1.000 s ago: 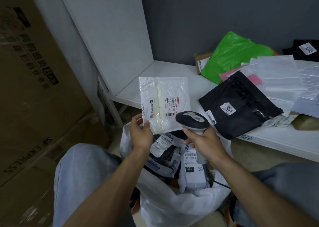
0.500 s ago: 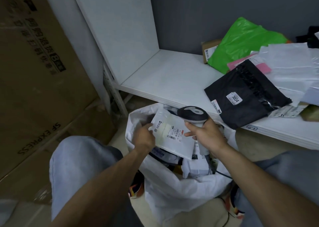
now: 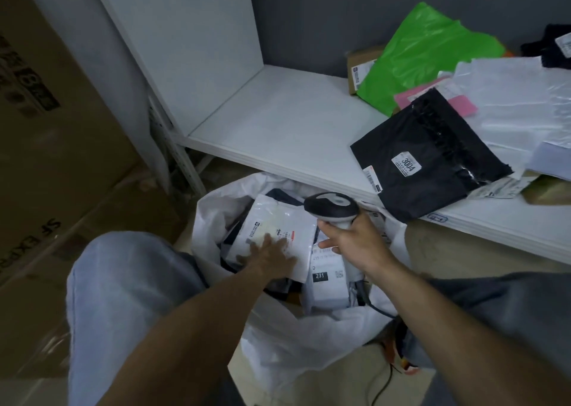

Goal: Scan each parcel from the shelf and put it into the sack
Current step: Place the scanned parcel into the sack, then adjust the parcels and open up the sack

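A white padded parcel with a barcode label lies inside the open white sack between my knees. My left hand rests flat on it, fingers spread. My right hand grips the handle of a black and grey barcode scanner, whose head hangs over the sack's mouth. Other parcels fill the sack, one labelled 231. On the white shelf to the right lie a black parcel marked 3004, a green bag, a pink parcel and white mailers.
Large brown cardboard boxes stand on the left against the shelf's upright. A small brown box sits behind the green bag. The scanner's cable trails down to the floor by my right leg. My knees flank the sack.
My left hand has lowered the white padded parcel from in front of the scanner into the sack and now lies flat on it. The scanner hand stayed over the sack.
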